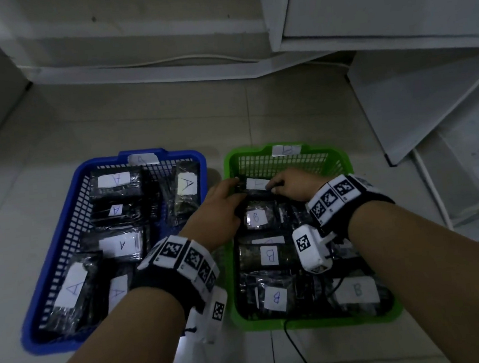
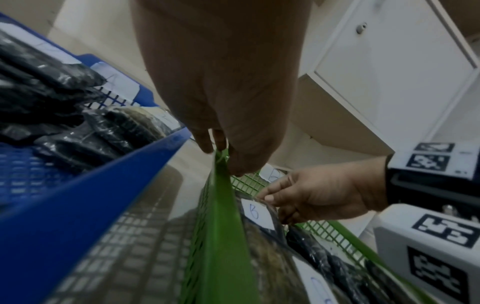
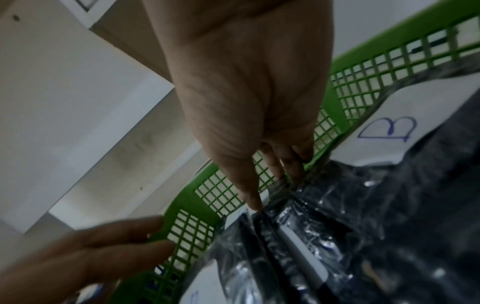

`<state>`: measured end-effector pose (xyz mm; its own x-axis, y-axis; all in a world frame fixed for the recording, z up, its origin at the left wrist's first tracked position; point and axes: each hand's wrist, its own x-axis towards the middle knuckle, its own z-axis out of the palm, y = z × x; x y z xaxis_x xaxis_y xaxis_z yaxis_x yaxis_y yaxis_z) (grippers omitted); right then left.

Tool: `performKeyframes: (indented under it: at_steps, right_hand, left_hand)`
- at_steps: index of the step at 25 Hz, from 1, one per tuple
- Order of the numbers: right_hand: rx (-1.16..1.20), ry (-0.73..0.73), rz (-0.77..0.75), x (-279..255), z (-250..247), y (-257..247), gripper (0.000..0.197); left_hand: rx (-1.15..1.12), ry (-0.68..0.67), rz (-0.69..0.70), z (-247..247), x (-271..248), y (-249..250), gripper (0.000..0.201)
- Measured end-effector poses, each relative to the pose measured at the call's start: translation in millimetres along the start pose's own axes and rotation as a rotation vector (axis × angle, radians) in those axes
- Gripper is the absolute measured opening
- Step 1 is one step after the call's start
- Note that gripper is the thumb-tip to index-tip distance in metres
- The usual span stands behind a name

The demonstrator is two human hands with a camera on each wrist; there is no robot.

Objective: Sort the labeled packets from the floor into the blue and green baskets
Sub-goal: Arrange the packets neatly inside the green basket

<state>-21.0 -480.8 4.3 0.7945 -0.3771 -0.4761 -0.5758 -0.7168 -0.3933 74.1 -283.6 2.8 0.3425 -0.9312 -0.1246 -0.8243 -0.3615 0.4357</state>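
The blue basket (image 1: 61,227) on the left holds several black packets labeled A. Several packets labeled B lie in the green basket (image 1: 335,154) on the right. Both hands meet at the green basket's far end, over a black packet (image 1: 257,184) with a white B label (image 2: 255,214). My right hand (image 1: 279,184) pinches its right end, thumb on the label (image 3: 265,195). My left hand (image 1: 223,203) reaches across the basket's left rim (image 2: 223,205) with straight fingers (image 3: 116,242) at the packet's left end.
White cabinet fronts stand behind the baskets. Loose white panels (image 1: 415,106) lean on the floor at the right. A black cable (image 1: 295,345) runs over the tiles at the green basket's near edge. Bare tiled floor shows beyond both baskets.
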Motion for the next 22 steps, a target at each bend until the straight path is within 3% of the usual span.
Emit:
performKeyframes:
  at_steps: [6, 9, 14, 17, 19, 22]
  right_hand:
    - [-0.063, -0.050, -0.050, -8.1, 1.0, 6.1, 0.030]
    - [-0.118, -0.052, -0.027, -22.5, 2.4, -2.3, 0.032]
    - [0.018, 0.325, -0.043, -70.0, 12.8, -24.1, 0.019]
    - [0.112, 0.386, -0.065, -111.7, 28.4, -37.0, 0.008]
    - [0.150, 0.323, -0.066, -142.7, 40.8, -42.7, 0.019]
    - [-0.025, 0.168, -0.055, -182.0, 57.3, -41.9, 0.031]
  left_hand:
    - [-0.099, -0.005, -0.007, 4.0, 0.4, -5.7, 0.054]
    - [-0.106, 0.080, 0.019, 2.6, -7.1, -3.0, 0.052]
    - [-0.117, 0.273, -0.121, -8.6, -51.2, -15.7, 0.031]
    - [-0.253, 0.180, -0.295, -11.0, -85.6, -18.6, 0.039]
    - [-0.251, 0.075, -0.365, -7.1, -105.0, -12.0, 0.047]
    - [-0.243, -0.012, -0.370, 5.5, -124.3, -0.2, 0.057]
